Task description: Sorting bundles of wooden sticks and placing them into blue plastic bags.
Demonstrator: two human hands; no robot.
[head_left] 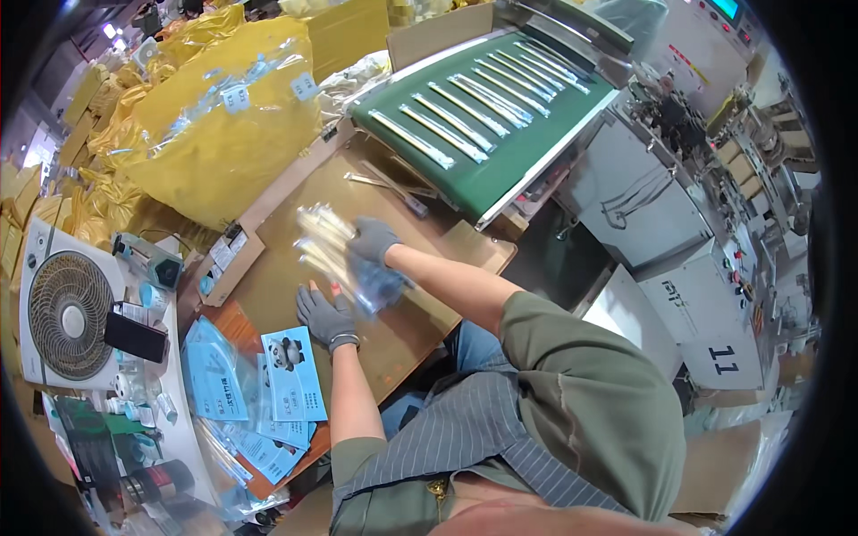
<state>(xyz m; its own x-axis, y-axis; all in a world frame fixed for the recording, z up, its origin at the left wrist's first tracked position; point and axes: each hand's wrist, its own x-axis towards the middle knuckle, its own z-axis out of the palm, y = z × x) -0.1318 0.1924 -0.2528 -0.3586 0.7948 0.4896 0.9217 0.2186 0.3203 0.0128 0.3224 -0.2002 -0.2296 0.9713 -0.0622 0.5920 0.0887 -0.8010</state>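
Note:
Over the brown tabletop (290, 201), a bundle of film-wrapped chopsticks (323, 239) lies slantwise, smeared by motion. My right hand (374, 239), in a grey glove, is closed on the bundle's right side. Just below the bundle's lower left end is my left hand (327, 319), gloved too, its fingers apart and the bundle not in its grip; whether a fingertip touches it, I cannot tell. A few loose sticks (375, 181) rest farther back on the table. Beyond them, a green conveyor belt (487, 186) carries a row of single wrapped chopstick pairs (447, 128).
Blue printed packs (295, 375) overlap left of my left forearm. A white fan (71, 313), a dark phone (136, 338) and small bottles stand on the left side table. Big yellow bags (223, 134) bulge at the far left. Grey machine cabinets (617, 170) flank the belt's right side.

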